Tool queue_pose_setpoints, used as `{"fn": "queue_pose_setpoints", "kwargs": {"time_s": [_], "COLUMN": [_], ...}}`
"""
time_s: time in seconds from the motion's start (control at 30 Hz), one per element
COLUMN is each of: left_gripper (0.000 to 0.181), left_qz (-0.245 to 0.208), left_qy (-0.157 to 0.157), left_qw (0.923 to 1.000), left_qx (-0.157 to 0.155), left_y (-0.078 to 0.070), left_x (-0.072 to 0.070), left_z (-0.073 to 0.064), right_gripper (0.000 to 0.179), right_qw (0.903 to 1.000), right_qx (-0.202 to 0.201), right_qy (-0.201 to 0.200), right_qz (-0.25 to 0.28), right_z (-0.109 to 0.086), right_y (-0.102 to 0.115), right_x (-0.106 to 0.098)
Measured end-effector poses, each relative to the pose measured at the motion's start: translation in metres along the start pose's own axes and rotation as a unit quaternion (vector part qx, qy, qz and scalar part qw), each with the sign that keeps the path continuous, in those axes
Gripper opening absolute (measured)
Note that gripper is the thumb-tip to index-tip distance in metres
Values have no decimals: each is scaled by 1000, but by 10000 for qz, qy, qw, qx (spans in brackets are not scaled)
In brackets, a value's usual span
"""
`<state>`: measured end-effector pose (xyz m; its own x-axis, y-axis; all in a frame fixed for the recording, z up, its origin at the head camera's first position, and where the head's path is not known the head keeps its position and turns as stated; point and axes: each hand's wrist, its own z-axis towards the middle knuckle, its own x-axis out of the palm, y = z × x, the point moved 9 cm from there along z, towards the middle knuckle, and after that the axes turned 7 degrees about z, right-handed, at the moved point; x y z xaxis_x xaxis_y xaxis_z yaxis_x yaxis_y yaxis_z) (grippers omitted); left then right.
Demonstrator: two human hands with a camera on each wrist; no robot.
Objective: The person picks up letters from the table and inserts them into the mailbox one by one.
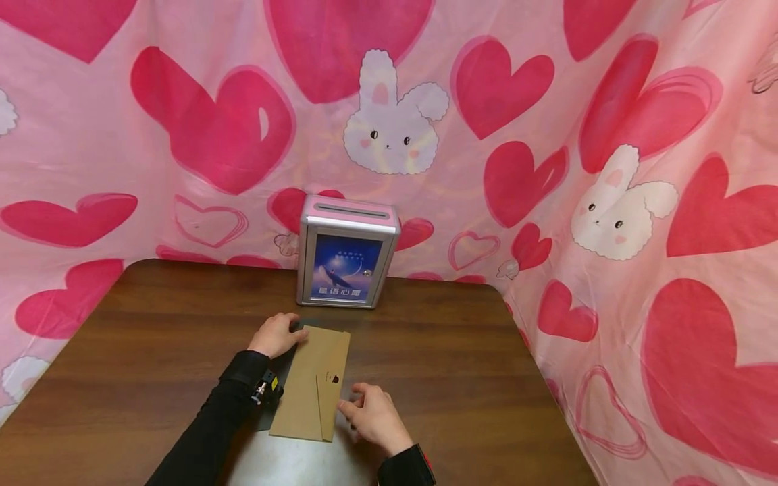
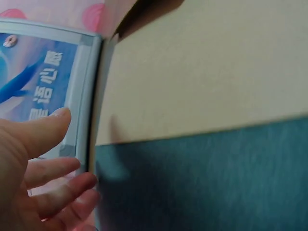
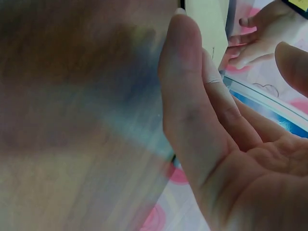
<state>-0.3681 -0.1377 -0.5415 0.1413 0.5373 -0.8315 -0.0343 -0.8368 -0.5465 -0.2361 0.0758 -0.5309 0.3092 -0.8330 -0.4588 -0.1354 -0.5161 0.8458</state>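
Observation:
A kraft-paper envelope point(image 1: 306, 385) with a flap and a small dark print lies lengthwise before me in the head view. It overlaps a dark grey-green flat sheet point(image 1: 265, 422), which peeks out along its left side. My left hand point(image 1: 276, 335) is at the envelope's far left corner, thumb over that edge. In the left wrist view its fingers point(image 2: 67, 192) are loosely bent and apart from the thumb, with nothing between them. My right hand point(image 1: 378, 420) is beside the envelope's near right edge, index fingertip right at it. The right wrist view shows thumb and fingers spread apart.
Beyond the envelope, at the back of the brown wooden table point(image 1: 462, 364), stands a silver-framed box point(image 1: 346, 266) with a slotted pink top and a blue whale picture. A pink curtain point(image 1: 516, 202) with hearts and rabbits encloses the table behind and at the right.

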Motion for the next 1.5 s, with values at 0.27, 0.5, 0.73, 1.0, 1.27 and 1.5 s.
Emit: {"fn": "queue_pose_setpoints", "kwargs": {"time_s": [0.27, 0.5, 0.73, 1.0, 1.27, 1.5], "left_gripper": [68, 74, 71, 57, 46, 49], "left_qz": [368, 397, 449, 461, 478, 461], "left_qy": [126, 42, -202, -250, -182, -86], "left_qw": [9988, 9986, 9985, 9982, 9984, 9985], "left_qx": [-311, -343, -244, -308, -254, -265], "left_y": [-7, -6, -5, -5, -8, -13], "left_x": [12, 21, 24, 22, 24, 26], "left_z": [1, 0, 0, -2, -2, -2], "right_gripper": [48, 46, 51, 48, 47, 44], "right_qw": [9988, 9985, 9982, 9985, 9992, 9988], "right_qx": [254, 322, 506, 468, 381, 402], "right_qy": [115, 158, 73, 34, -90, -260], "right_qz": [413, 407, 300, 269, 96, -73], "right_z": [-5, -6, -8, -11, -9, -8], "right_y": [-9, -13, -17, -17, -15, -16], "right_x": [3, 5, 1, 6, 4, 1]}}
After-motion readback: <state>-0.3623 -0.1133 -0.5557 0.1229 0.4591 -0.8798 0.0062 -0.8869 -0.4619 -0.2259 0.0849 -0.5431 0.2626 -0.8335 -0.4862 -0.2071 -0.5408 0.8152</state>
